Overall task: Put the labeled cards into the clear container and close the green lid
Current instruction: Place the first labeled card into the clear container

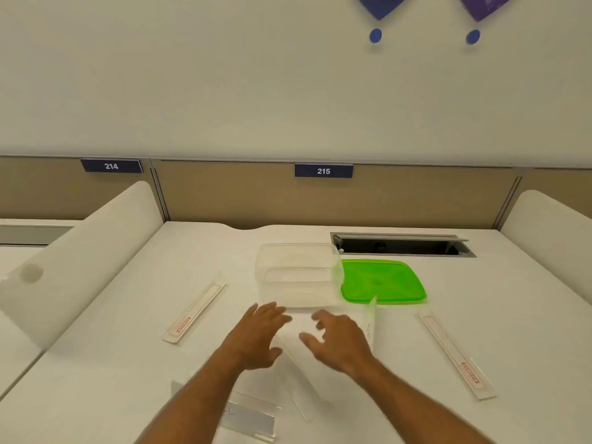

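A clear container [299,274] stands open on the white desk, with the green lid [382,281] lying flat just to its right. Two long labeled cards with red print lie on the desk: one at the left [195,310], one at the right [455,355]. More clear cards lie near me: one under my arms [301,376], one by my right hand [371,322], one at the bottom [253,418]. My left hand [259,334] and my right hand [336,339] hover side by side in front of the container, fingers spread, holding nothing.
A cable slot [402,245] opens in the desk behind the lid. White curved dividers stand at the left [86,251] and right [551,225]. A tan partition with a tag reading 215 [323,171] closes the back.
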### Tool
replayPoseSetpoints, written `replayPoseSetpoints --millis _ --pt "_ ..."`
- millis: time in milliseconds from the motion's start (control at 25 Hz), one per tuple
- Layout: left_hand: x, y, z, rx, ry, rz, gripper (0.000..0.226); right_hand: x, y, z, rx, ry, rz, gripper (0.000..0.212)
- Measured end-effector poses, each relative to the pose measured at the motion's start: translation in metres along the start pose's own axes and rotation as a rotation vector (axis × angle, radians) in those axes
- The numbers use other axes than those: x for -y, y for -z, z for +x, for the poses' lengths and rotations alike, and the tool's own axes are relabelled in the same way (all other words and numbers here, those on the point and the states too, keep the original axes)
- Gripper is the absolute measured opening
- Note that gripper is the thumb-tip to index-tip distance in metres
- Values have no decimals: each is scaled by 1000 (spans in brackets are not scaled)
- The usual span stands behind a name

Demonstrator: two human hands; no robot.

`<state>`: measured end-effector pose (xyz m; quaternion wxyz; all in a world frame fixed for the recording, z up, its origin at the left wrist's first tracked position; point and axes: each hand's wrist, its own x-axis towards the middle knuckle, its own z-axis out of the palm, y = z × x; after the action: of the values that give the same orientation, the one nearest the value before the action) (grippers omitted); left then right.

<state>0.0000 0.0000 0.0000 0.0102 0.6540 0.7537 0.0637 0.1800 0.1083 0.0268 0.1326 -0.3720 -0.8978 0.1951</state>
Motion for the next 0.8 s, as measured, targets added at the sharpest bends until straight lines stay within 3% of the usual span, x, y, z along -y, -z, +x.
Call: replayPoseSetpoints --millis 160,280,520,600,680,760,800 --pt "-5 -11 -3 72 -2 48 48 6 -30 -20 233 -41 -94 59" --pt "-8 -18 -2 4 9 76 40 5 -42 -24 262 -38 -105 44" --pt "-4 -29 -7 -80 -89 139 29 -9 -52 -26 157 146 -245 25" --pt "-3 -28 -9 -132 -106 140 28 -18 -55 -26 58 277 -333 17" --pt "1 -25 -12 -237 -157 99 23 -25 -55 -25 -73 379 -384 23" --pt "5 -21 -15 -370 -222 76 14 -30 -48 -21 -110 387 -271 17" --pt "7 -21 -15 -431 -248 67 9 -30 -39 -19 -84 341 -165 23"
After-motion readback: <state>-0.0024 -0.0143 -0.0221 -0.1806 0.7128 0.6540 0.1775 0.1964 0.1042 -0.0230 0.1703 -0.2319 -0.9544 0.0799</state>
